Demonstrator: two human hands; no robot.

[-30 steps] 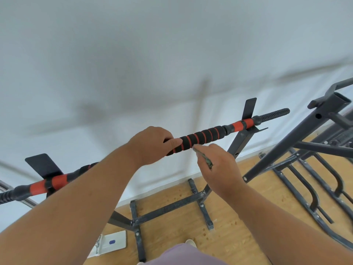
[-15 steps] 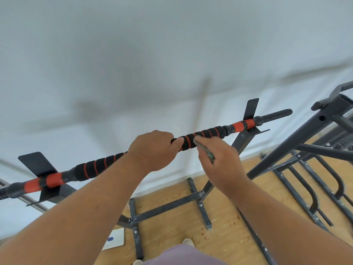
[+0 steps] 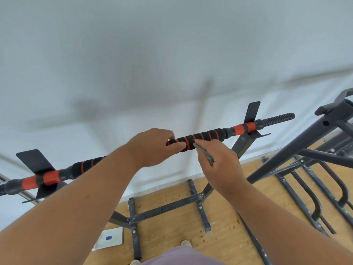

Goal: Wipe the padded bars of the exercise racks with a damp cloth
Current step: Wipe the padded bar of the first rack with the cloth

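Left hand (image 3: 152, 148) grips the padded bar (image 3: 202, 137) mid-span, fingers over the top, thumb under. Right hand (image 3: 219, 165) pinches a small greenish cloth (image 3: 205, 155) just below the bar's foam, right beside the left thumb. Bar rests across the rack (image 3: 242, 144) by the wall.
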